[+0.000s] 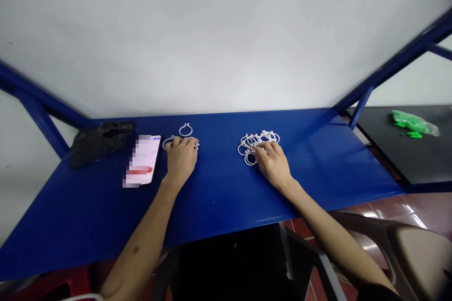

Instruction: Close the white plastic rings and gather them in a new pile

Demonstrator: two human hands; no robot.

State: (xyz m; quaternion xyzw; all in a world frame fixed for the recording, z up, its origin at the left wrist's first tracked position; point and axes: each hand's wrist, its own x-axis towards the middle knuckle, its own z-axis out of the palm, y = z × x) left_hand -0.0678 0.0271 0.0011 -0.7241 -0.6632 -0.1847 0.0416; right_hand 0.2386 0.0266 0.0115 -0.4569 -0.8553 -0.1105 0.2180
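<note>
My left hand [181, 156] rests palm down on the blue shelf [226, 188], its fingers curled over a white plastic ring [168, 141] that pokes out on its left. One more white ring [185, 130] lies just beyond it. My right hand [272, 162] lies palm down with its fingertips in a pile of several white rings [257, 143]. Whether either hand actually grips a ring is hidden by the fingers.
A phone [142, 165] with a lit screen lies left of my left hand. A black bag [99, 140] sits at the shelf's back left. A green plastic bag [413, 123] lies on a black shelf at the right. A chair [406, 244] stands at lower right.
</note>
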